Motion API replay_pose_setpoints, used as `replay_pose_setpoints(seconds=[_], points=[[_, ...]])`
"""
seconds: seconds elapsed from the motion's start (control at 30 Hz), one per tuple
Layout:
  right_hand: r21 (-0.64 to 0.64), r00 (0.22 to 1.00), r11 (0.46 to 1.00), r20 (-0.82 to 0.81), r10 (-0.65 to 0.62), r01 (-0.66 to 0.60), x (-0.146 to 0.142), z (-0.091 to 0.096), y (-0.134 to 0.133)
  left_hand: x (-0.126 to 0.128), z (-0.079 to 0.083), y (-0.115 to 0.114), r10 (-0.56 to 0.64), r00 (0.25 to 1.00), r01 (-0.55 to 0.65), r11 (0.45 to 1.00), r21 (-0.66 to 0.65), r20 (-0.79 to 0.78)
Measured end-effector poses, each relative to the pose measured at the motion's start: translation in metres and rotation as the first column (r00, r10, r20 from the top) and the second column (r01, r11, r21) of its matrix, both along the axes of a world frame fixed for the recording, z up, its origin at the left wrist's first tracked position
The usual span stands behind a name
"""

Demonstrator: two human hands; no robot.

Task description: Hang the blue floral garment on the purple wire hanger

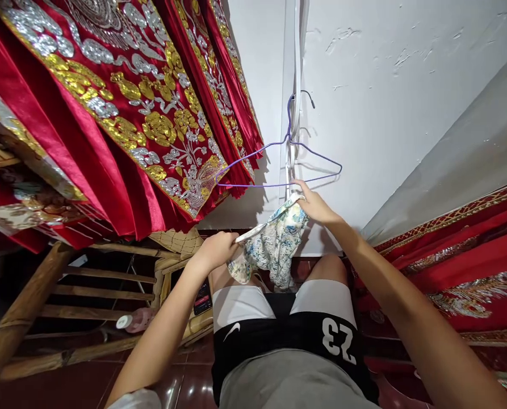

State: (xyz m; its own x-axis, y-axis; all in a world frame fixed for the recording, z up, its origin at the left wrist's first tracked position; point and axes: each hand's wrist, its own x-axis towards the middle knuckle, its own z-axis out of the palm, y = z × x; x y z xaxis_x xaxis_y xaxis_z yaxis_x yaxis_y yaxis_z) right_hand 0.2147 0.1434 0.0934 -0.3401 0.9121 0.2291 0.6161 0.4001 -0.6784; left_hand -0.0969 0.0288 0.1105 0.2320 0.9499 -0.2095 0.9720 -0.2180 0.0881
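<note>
A small floral cloth (274,241), white with blue and yellow print, hangs bunched between both my hands in front of my knees. My left hand (219,248) is closed on its left edge. My right hand (315,204) is closed on its upper right corner, just under the bottom bar of a purple wire hanger (279,170). That hanger hooks onto a white strip on the wall.
Red satin garments with gold and silver embroidery (121,113) hang at the upper left. More red embroidered cloth (461,267) lies at the right. A bamboo chair (91,307) stands at the left, with a phone (202,296) and a pink bottle (136,321) on it. A white wall is ahead.
</note>
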Motion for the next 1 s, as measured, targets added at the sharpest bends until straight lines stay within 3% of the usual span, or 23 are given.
replay_pose_setpoints(seconds=[0.13,0.27,0.37,0.43,0.57,0.67,0.77,0.87,0.93,1.0], points=[[0.13,1.0,0.991,0.01,0.012,-0.014,0.019,0.001,-0.025,-0.007,0.0,-0.003,0.011,0.999,-0.009,0.999,0.032,-0.045],[0.186,0.997,0.98,0.02,-0.071,0.066,0.048,0.025,-0.049,-0.007,0.014,0.006,-0.114,0.976,0.053,0.951,0.305,0.187],[0.185,0.99,0.973,-0.009,-0.141,0.14,0.062,0.043,-0.06,0.001,0.033,0.019,-0.224,0.878,-0.03,0.857,0.515,0.423],[0.17,0.987,0.973,-0.051,-0.152,0.159,0.062,0.05,-0.066,0.01,0.045,0.032,-0.285,0.789,-0.106,0.81,0.577,0.544],[0.071,0.977,0.987,-0.17,-0.13,0.144,0.047,0.053,-0.077,0.033,0.057,0.061,-0.395,0.616,-0.074,0.832,0.55,0.681],[0.027,0.976,0.993,-0.188,-0.105,0.112,0.038,0.049,-0.083,0.044,0.056,0.078,-0.439,0.544,-0.023,0.844,0.536,0.715],[0.101,0.968,0.978,-0.19,-0.162,0.183,0.045,0.045,-0.082,0.044,0.054,0.083,-0.437,0.55,-0.059,0.829,0.556,0.712],[0.242,0.882,0.864,-0.296,-0.367,0.441,0.066,0.048,-0.073,0.039,0.058,0.081,-0.405,0.578,-0.093,0.83,0.55,0.708],[0.297,0.829,0.784,-0.328,-0.452,0.545,0.08,0.058,-0.064,0.036,0.064,0.08,-0.381,0.596,-0.091,0.843,0.531,0.707],[0.296,0.842,0.792,-0.265,-0.469,0.534,0.092,0.076,-0.057,0.033,0.073,0.082,-0.369,0.643,-0.089,0.834,0.544,0.671]])
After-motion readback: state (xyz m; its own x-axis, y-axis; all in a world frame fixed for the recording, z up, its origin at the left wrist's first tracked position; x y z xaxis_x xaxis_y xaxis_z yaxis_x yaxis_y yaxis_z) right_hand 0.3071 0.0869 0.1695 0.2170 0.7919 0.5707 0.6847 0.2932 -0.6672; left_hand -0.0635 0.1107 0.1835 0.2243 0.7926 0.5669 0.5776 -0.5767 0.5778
